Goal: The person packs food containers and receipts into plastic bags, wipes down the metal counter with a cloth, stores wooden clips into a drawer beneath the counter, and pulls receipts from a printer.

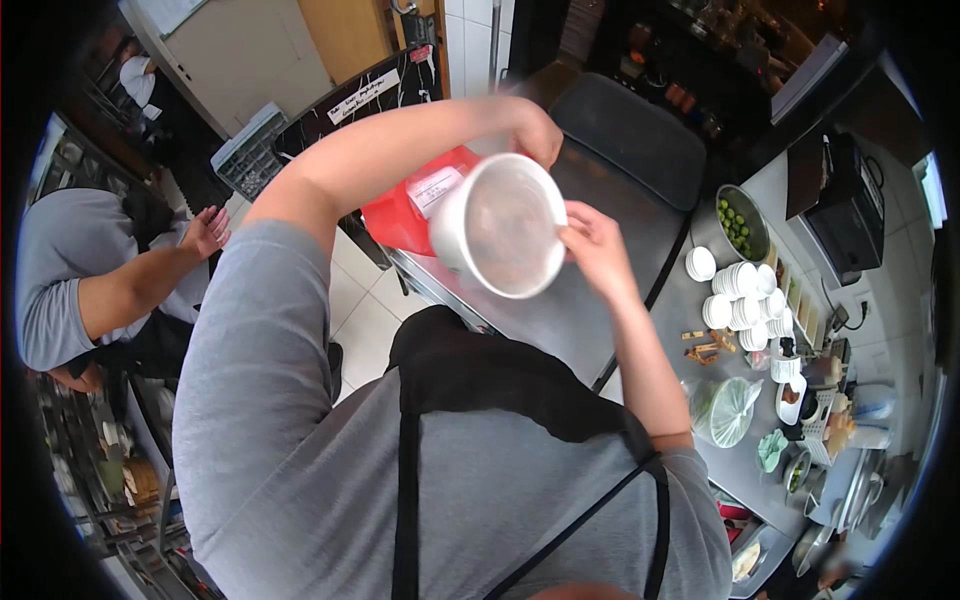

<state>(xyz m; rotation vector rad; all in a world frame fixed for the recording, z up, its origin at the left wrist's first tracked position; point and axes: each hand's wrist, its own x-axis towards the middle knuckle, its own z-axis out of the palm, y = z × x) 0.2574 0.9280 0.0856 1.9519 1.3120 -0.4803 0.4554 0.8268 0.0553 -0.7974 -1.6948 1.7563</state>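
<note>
A white round tub (447, 232) is tilted in front of me, its wide round face turned up toward the camera. My right hand (595, 245) grips its right rim, thumb and fingers closed on the edge. Whether that pale face is a clear lid or the inside is hard to tell. My left hand (538, 132) is bent over just beyond the tub's far rim. It looks closed, but its fingers are partly hidden and slightly blurred. Behind the tub, under my left forearm, lies a red package (405, 215) with a white printed label.
A dark rounded lid or tray (635, 135) rests on the metal counter (540, 325). To the right stand a metal pot (712, 225) of green limes, stacked white cups (738, 282) and a plastic bag (725, 412). A co-worker (110, 270) is at my left.
</note>
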